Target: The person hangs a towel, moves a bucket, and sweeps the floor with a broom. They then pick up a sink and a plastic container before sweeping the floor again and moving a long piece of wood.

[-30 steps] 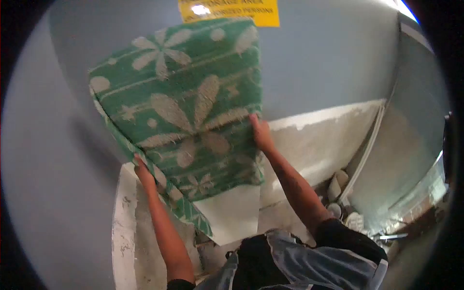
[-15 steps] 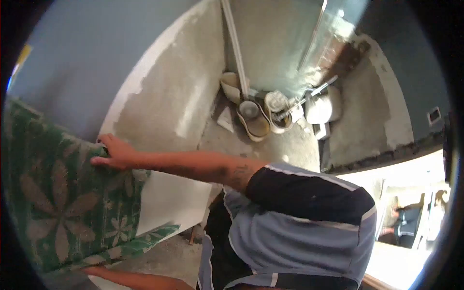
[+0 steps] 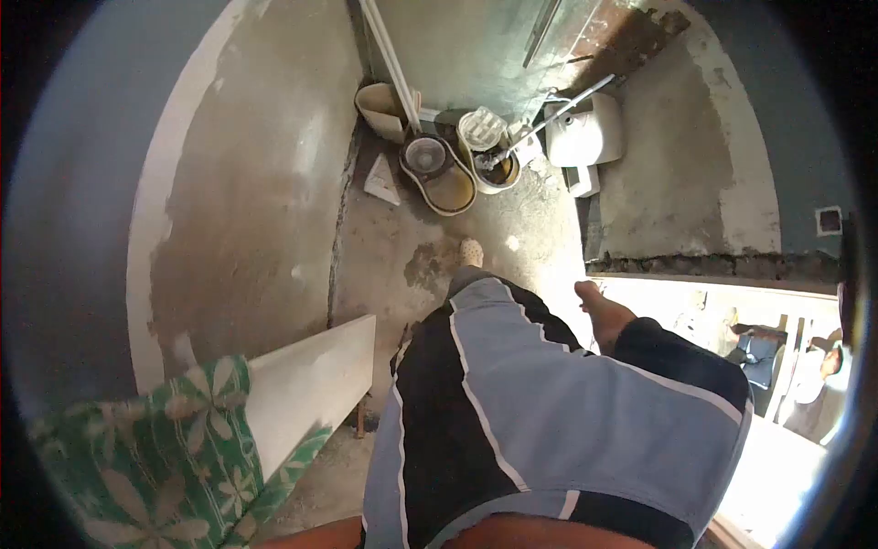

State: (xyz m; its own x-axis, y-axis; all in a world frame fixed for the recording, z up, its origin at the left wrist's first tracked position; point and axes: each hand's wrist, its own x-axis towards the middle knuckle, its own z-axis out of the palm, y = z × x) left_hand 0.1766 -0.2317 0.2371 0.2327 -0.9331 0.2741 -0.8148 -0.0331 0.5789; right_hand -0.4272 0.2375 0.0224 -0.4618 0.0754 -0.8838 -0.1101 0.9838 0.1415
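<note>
Neither of my hands shows; only a strip of bare arm [image 3: 315, 534] enters at the bottom edge, its hand out of frame. A green cloth with pale flower patterns [image 3: 197, 439] hangs over a white board [image 3: 315, 366] at the lower left. My blue and black shorts [image 3: 540, 412] fill the lower middle. One bare foot [image 3: 599, 306] is at the right, and a light speckled shoe or foot covering [image 3: 470, 253] shows beyond the shorts.
Cut-open containers [image 3: 441, 188] and a bucket-like pot with a stick [image 3: 495, 174] stand near the corner. A white tank-like object [image 3: 585, 133] sits at the right wall. Beyond the doorway, a person [image 3: 828, 361] is partly visible.
The hand that was on the cloth's top edge and the hand near its lower edge have both left view. The view has shifted, and the cloth and board now appear lower.
</note>
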